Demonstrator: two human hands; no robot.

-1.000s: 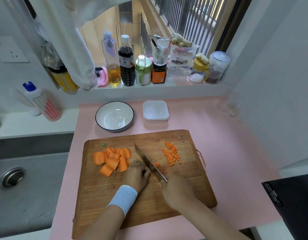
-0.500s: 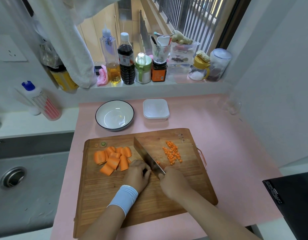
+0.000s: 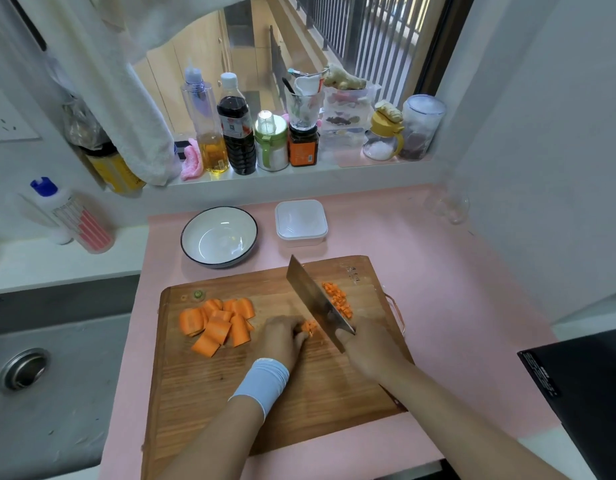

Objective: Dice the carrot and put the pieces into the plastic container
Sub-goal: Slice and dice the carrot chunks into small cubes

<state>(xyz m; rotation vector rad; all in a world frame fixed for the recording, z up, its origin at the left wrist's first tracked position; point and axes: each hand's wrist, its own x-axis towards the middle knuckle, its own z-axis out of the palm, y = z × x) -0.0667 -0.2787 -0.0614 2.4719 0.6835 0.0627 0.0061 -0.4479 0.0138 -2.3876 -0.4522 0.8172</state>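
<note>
A wooden cutting board (image 3: 202, 386) lies on the pink counter. Thick carrot slabs (image 3: 216, 323) are piled at its left. A small heap of diced carrot (image 3: 337, 299) lies at its right. My left hand (image 3: 282, 341) holds down a small bunch of carrot strips (image 3: 309, 326) with curled fingers. My right hand (image 3: 369, 348) grips the handle of a cleaver (image 3: 313, 299), whose blade stands just right of the strips. The plastic container (image 3: 300, 222) stands behind the board, nothing visible inside it.
A white bowl with a dark rim (image 3: 219, 236) stands left of the container. Bottles and jars (image 3: 237, 133) line the window sill. A sink (image 3: 22, 372) lies to the left, a black appliance (image 3: 583, 393) at the right, a clear glass (image 3: 448, 206) in the far corner.
The cleaver has tipped up, its blade showing more broadside and reaching farther back. My right hand shifted slightly right. The left hand stayed on the carrot strips.
</note>
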